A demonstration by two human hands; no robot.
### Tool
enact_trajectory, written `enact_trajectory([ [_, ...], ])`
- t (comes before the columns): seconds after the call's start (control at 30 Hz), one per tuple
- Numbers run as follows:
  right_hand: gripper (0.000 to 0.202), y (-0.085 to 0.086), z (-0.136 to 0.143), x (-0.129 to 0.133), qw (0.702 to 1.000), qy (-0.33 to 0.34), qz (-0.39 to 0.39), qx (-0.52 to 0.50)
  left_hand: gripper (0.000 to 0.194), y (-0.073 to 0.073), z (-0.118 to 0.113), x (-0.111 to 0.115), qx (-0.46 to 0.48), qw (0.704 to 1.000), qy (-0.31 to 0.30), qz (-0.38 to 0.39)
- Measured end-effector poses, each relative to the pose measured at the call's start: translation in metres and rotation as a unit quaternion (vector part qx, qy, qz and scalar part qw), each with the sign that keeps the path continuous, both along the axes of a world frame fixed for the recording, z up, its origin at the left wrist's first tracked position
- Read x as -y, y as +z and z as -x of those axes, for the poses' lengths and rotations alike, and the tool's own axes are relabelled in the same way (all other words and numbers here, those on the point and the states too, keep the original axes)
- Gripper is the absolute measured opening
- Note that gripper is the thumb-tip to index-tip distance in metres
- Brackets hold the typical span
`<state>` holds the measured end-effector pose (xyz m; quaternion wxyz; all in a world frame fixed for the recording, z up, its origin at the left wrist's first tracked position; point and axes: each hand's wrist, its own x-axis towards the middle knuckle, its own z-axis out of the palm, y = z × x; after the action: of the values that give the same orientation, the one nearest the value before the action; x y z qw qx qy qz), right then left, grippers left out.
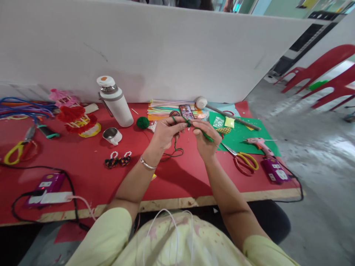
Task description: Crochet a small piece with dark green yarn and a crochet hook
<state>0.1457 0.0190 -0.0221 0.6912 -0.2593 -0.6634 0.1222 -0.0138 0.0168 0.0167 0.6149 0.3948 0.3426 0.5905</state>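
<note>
Above the red tabletop, my two hands meet fingertip to fingertip around dark green yarn [189, 122]. My left hand [169, 129] pinches the small worked piece of yarn, with a strand over its raised index finger. In my right hand [205, 136] lies a crochet hook with a green handle [208, 137], its tip close to the yarn at the left fingers. A loose tail of yarn [175, 150] drops onto the table below. The green yarn ball [143, 122] rests left of my left hand. My fingers hide the hook's tip.
A white thermos [116, 101] and a metal cup [112, 136] stand left. Scissors [244, 160] and a pink glue gun [260, 145] lie right, near a purple power socket [275, 170]. Behind my hands are a phone [186, 111] and pipe cleaners [161, 111]. A white partition [166, 51] rises behind.
</note>
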Motion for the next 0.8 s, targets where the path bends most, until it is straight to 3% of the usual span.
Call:
enact_trajectory([
  [0.23,0.018,-0.003,0.0,0.003,0.999,-0.03,0.009,-0.022,0.035,0.005,-0.003,0.004,0.046,0.996,-0.062,0.044],
  [0.53,0.016,-0.004,-0.004,0.01,0.999,-0.007,0.015,-0.028,0.032,0.005,-0.005,0.001,0.039,0.999,-0.005,0.001],
  [0.8,0.013,0.005,-0.005,0.017,0.998,-0.036,0.048,-0.017,0.026,-0.002,-0.005,-0.003,0.009,0.999,0.027,-0.032],
])
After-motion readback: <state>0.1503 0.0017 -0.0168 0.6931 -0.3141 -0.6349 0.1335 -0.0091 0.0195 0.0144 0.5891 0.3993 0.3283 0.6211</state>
